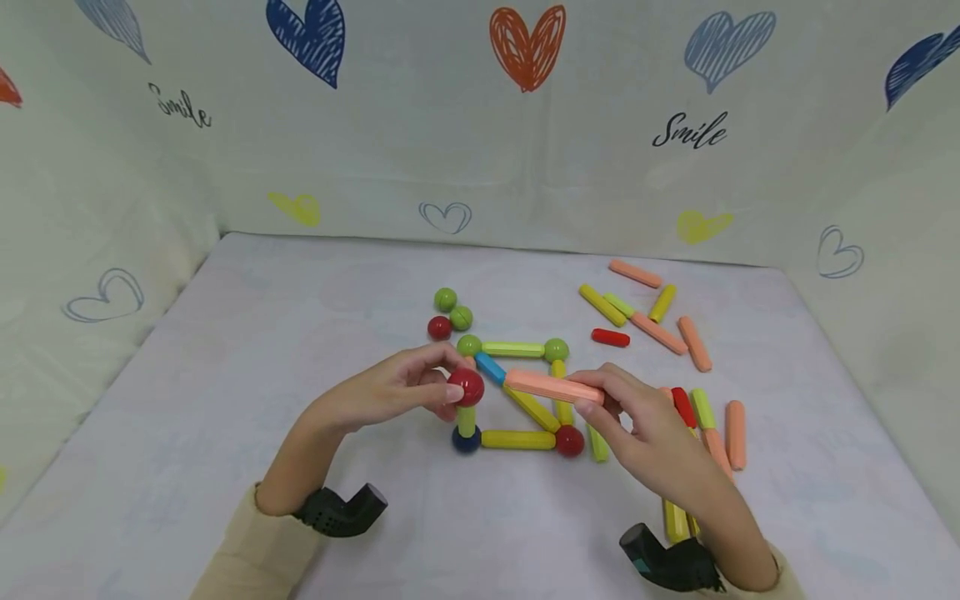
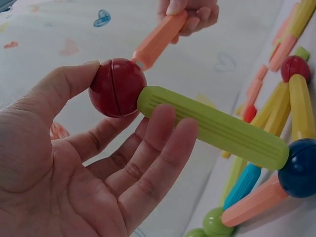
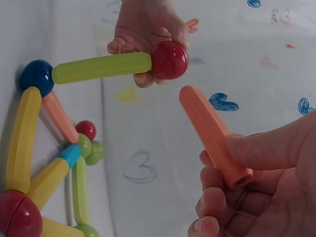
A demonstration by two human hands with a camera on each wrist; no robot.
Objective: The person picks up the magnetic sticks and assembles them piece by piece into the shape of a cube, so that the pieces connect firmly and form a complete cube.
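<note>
My left hand (image 1: pixel 401 390) pinches a glossy red ball (image 1: pixel 468 387) between thumb and fingers. This ball sits atop an upright lime-green stick (image 2: pixel 212 128), whose lower end meets a dark blue ball (image 1: pixel 466 440). Its other fingers lie alongside the green stick in the left wrist view. My right hand (image 1: pixel 641 429) grips a salmon stick (image 1: pixel 547 385) near one end. The free end points toward the red ball, with a small gap between them in the right wrist view (image 3: pixel 197 106). Below is a flat frame of yellow sticks (image 1: pixel 517 440), a lime stick and balls, crossed by a blue-and-yellow diagonal.
Two green balls (image 1: pixel 446 299) and a red ball (image 1: pixel 439 327) lie just behind the frame. Loose salmon, yellow, lime and red sticks (image 1: pixel 611 337) are scattered at the back right. More sticks (image 1: pixel 736 435) lie beside and beneath my right forearm. A patterned cloth backdrop (image 1: pixel 525 167) rises behind the table.
</note>
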